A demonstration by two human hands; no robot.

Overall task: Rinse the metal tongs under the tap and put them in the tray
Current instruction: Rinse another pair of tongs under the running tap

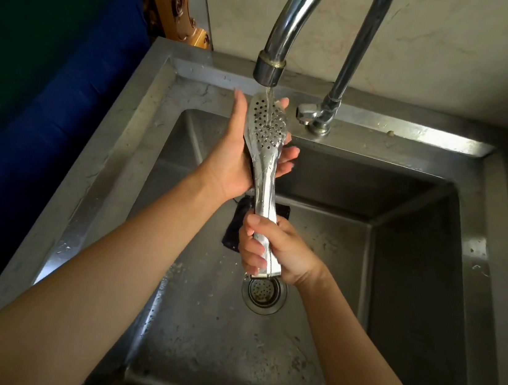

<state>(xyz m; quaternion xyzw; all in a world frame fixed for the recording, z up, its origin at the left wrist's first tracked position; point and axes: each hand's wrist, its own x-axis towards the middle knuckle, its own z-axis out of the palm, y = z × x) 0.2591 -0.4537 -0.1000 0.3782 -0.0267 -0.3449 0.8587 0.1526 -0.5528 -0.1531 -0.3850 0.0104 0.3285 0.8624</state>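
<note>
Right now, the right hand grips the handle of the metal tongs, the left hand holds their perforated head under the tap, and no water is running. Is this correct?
Not quite: water is running. The head view shows a thin stream from the tap onto the perforated head of the metal tongs. The rest stands: right hand on the handle, left hand holding the head.
</note>
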